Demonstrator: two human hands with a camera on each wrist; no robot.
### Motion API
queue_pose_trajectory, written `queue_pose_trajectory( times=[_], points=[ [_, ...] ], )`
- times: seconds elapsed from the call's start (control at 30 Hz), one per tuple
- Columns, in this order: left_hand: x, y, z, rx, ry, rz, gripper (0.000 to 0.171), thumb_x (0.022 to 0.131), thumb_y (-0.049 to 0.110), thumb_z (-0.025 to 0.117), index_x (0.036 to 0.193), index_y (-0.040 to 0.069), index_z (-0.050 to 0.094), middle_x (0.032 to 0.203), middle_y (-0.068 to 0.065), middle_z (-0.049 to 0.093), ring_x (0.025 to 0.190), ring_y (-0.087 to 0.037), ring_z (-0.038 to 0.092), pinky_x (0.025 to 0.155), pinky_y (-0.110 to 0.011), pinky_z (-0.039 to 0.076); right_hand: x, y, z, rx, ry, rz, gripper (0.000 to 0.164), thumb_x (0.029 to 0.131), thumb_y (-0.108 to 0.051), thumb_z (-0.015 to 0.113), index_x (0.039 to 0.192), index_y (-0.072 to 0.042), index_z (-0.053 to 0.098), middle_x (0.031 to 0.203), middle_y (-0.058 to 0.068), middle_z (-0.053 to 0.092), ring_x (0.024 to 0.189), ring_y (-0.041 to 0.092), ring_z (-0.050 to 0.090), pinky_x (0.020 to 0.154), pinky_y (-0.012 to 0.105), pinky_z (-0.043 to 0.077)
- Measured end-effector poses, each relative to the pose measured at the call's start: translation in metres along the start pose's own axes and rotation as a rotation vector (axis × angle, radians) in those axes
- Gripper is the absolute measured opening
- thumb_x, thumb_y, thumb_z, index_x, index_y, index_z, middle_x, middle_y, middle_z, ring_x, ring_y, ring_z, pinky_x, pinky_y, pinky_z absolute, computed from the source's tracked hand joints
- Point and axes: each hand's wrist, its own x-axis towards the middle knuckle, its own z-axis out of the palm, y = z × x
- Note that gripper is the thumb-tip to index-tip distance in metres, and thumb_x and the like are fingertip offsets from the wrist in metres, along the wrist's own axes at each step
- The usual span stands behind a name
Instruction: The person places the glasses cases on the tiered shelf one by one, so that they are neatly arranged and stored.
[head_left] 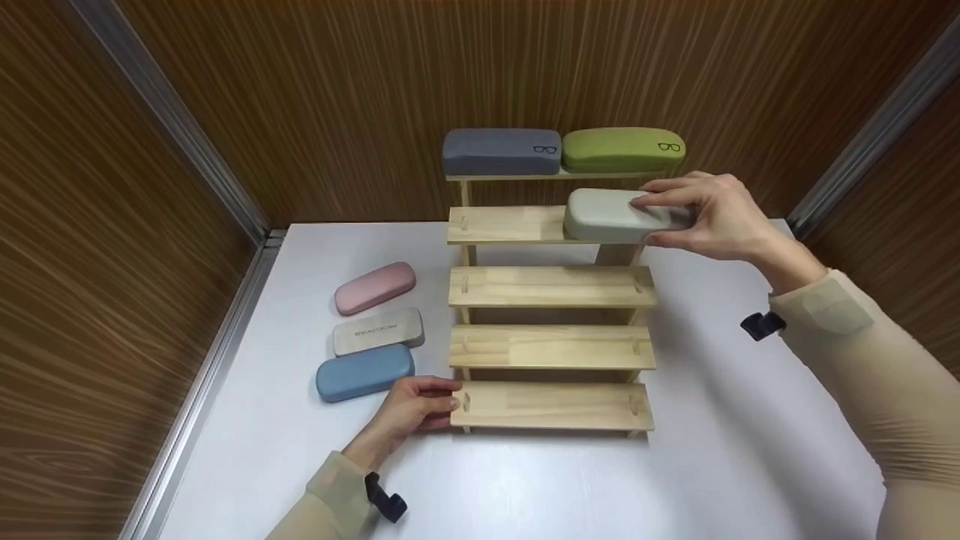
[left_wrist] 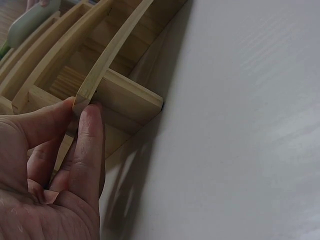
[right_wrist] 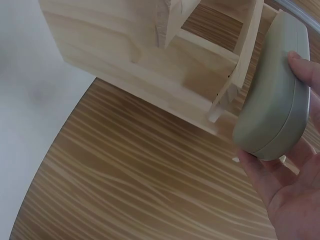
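My right hand (head_left: pixel 720 214) grips the right end of a pale grey-green glasses case (head_left: pixel 611 214) at the right part of the stand's second shelf from the top. In the right wrist view the thumb and fingers (right_wrist: pixel 305 70) hold the closed case (right_wrist: pixel 277 90) by its end, beside the shelf's edge; whether it touches the board I cannot tell. My left hand (head_left: pixel 416 409) pinches the left end of the lowest shelf (head_left: pixel 555 405) of the wooden tiered stand. Seen from the left wrist, thumb and fingers (left_wrist: pixel 87 145) meet at that board's corner (left_wrist: pixel 87 90).
On the top shelf a slate-blue case (head_left: pixel 501 152) and a lime-green case (head_left: pixel 622 150) lie end to end. Left of the stand, a pink case (head_left: pixel 375 288), a light grey case (head_left: pixel 379 332) and a blue case (head_left: pixel 365 373) lie on the white table (head_left: pixel 247 465). Wood-grain walls (head_left: pixel 337 97) enclose it.
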Motion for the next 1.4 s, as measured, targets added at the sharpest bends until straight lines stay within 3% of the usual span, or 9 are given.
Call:
queue_pose_trajectory(
  times=[0.07, 0.23, 0.33, 0.8, 1.4],
  points=[
    [0.0, 0.0, 0.0, 0.0, -0.003, 0.001, 0.038, 0.098, 0.003, 0.082, 0.135, -0.005, 0.076, 0.109, 0.0, 0.084, 0.095, -0.011, 0.083, 0.083, -0.026, 0.071, 0.002, 0.0, 0.003, -0.013, -0.007, 0.003, 0.054, 0.075, -0.008, 0.1, 0.126, -0.019, 0.088, 0.132, 0.013, 0.084, 0.108, -0.009, 0.06, 0.079, 0.008, 0.038],
    [-0.001, 0.0, 0.0, -0.001, -0.006, 0.0, 0.038, 0.098, 0.004, 0.082, 0.135, -0.004, 0.077, 0.108, 0.0, 0.085, 0.095, -0.011, 0.082, 0.083, -0.026, 0.071, 0.005, 0.002, 0.01, -0.025, -0.025, 0.006, 0.053, 0.075, -0.008, 0.099, 0.126, -0.018, 0.088, 0.132, 0.015, 0.084, 0.109, 0.028, 0.075, 0.08, 0.013, 0.039],
    [-0.001, 0.001, 0.001, 0.001, -0.006, -0.001, 0.038, 0.098, 0.004, 0.083, 0.135, -0.004, 0.077, 0.108, 0.001, 0.085, 0.094, -0.01, 0.082, 0.082, -0.026, 0.071, 0.006, 0.003, 0.012, -0.019, -0.028, 0.009, 0.052, 0.075, -0.006, 0.099, 0.125, -0.017, 0.088, 0.132, 0.017, 0.083, 0.112, 0.039, 0.077, 0.08, 0.015, 0.04],
    [-0.001, 0.001, 0.003, -0.014, 0.001, 0.003, 0.036, 0.098, 0.001, 0.081, 0.133, -0.005, 0.077, 0.107, 0.0, 0.084, 0.094, -0.013, 0.083, 0.083, -0.027, 0.071, 0.008, 0.005, 0.017, 0.016, -0.024, 0.015, 0.049, 0.079, 0.0, 0.097, 0.126, -0.012, 0.087, 0.137, 0.02, 0.081, 0.12, 0.046, 0.077, 0.082, 0.009, 0.04],
    [-0.005, 0.001, 0.001, -0.018, 0.0, -0.001, 0.038, 0.098, -0.001, 0.081, 0.135, -0.006, 0.076, 0.108, -0.001, 0.085, 0.095, -0.014, 0.084, 0.086, -0.029, 0.071, 0.002, 0.003, 0.021, -0.015, 0.013, -0.028, 0.049, 0.082, -0.005, 0.098, 0.128, -0.008, 0.085, 0.141, 0.021, 0.079, 0.125, 0.05, 0.076, 0.084, 0.013, 0.042]
  ],
)
